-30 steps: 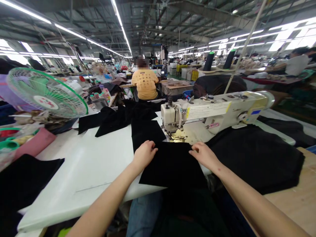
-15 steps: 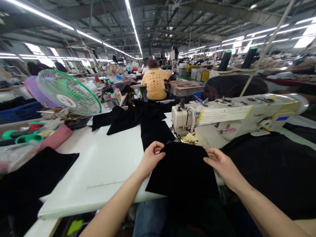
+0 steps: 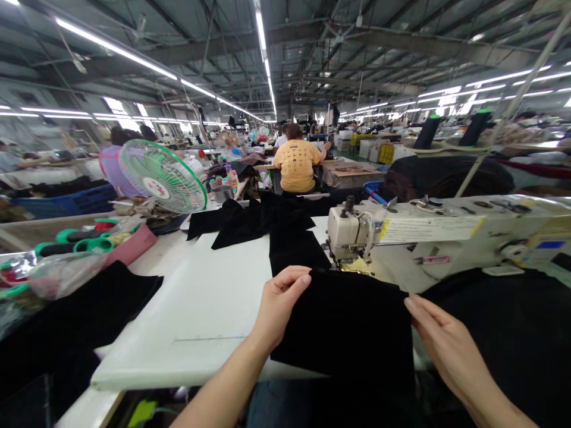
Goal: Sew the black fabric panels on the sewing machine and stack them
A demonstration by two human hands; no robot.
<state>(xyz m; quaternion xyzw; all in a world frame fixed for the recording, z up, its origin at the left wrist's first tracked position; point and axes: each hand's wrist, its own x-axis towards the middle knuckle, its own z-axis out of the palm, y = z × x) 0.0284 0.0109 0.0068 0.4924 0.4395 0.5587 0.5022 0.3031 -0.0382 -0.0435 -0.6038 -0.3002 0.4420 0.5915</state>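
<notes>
A black fabric piece lies on the white sewing table just in front of the cream sewing machine. My left hand pinches the piece's upper left corner, fingers closed on the cloth. My right hand grips the upper right corner of the same piece, with fingers running along its edge. The cloth's far edge sits near the machine's needle area.
More black fabric pieces lie behind on the table, another pile at the left and one at the right. A green fan and scissors stand at the left. A person in a yellow shirt sits ahead.
Both hands have drawn the black piece closer to me and spread it wider. My view has swung left, so the machine and my right hand sit further right.
</notes>
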